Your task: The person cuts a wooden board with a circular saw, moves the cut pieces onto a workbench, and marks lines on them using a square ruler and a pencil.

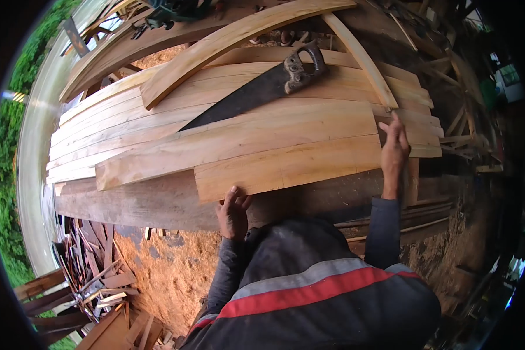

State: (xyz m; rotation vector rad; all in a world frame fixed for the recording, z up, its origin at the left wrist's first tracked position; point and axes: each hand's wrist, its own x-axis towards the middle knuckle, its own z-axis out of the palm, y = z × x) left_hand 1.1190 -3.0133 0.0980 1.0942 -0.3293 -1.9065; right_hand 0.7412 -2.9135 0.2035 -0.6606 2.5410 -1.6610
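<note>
A short plank [291,166] lies on a longer plank [239,137], its near edge toward the person. At its near left corner, my left hand [233,217] touches the edge with its fingers slightly apart. My right hand [395,149] is just beyond the right ends of both planks, fingers spread, holding nothing visible. The tip of a narrow curved wood strip [364,61] lies just beyond its fingertips. A handsaw [245,96] rests on the planks with its handle to the upper right.
Several edge-to-edge boards [93,137] lie beneath, on a dark beam [128,204]. A large curved piece [216,44] crosses the far side. A green power tool [172,11] sits at the top. Scrap wood [102,262] and sawdust [169,274] cover the ground at left.
</note>
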